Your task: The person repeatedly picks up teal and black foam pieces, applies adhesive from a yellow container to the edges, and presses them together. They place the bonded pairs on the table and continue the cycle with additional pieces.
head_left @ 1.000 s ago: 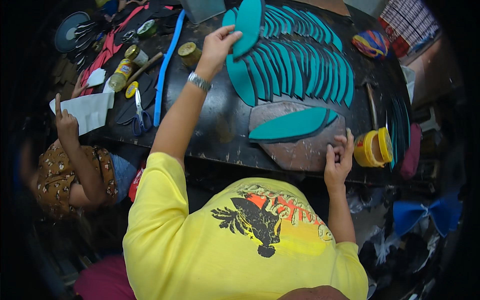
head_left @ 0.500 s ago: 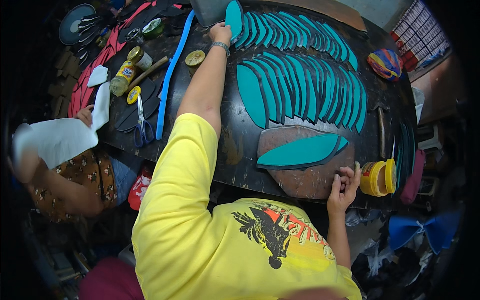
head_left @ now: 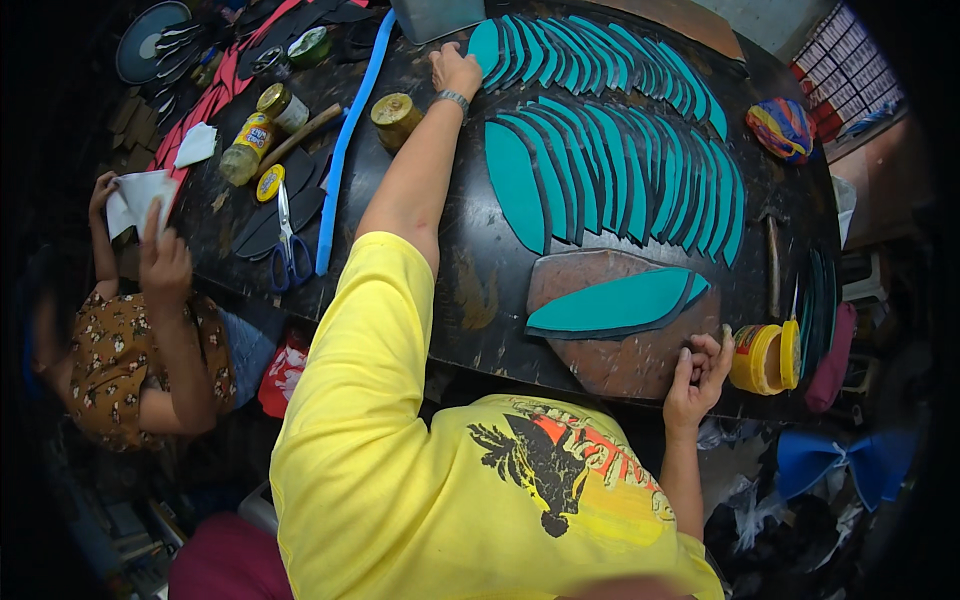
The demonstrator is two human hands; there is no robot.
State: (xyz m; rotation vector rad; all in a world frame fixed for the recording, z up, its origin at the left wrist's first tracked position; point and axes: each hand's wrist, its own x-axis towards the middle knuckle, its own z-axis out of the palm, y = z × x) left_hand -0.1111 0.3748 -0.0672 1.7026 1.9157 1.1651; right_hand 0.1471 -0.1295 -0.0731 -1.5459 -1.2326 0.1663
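Observation:
At the far side of the table my left hand (head_left: pixel 455 72) reaches to the left end of a row of teal-and-black leaf-shaped sole pieces. Its fingers are apart, beside the edge of the end piece (head_left: pixel 484 52), which lies against the row. My right hand (head_left: pixel 698 380) rests at the near right edge of a brown board (head_left: pixel 570 272), fingers loosely bent and apart, with nothing visible in them. On that board lie overlapping teal pieces (head_left: pixel 610 303). An open yellow jar (head_left: pixel 757 358) stands tipped just right of my right hand. A second overlapping row (head_left: pixel 515 185) fills the middle.
To the left are scissors (head_left: pixel 287 235), a blue strip (head_left: pixel 345 150), glass jars (head_left: pixel 247 150) and a tan lidded jar (head_left: pixel 396 118). A hammer (head_left: pixel 772 265) and a colourful bundle (head_left: pixel 780 130) lie right. Another person's hand (head_left: pixel 165 260) is near white cloth (head_left: pixel 138 203) at left.
The teal piece my left hand held raised is now down at the row's left end, and the fingers have come off it. The other person's white cloth has moved up and away from the near side.

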